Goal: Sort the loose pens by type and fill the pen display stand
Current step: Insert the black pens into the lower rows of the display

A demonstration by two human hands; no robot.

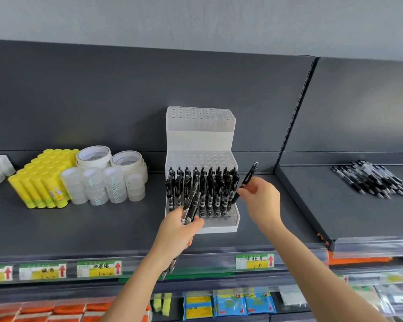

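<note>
A white three-tier pen display stand stands on the dark shelf. Its lowest tier holds several upright black pens; the two upper tiers show bare holes. My left hand grips a bundle of black pens in front of the stand's lower left, their tips sticking out below my wrist. My right hand pinches a single black pen, tilted, just right of the stand's lowest tier. A pile of loose black pens lies on the neighbouring shelf to the right.
Yellow glue sticks and rolls of tape sit left of the stand. Price labels run along the shelf's front edge. A vertical divider separates the two shelf bays. Packaged goods fill the shelf below.
</note>
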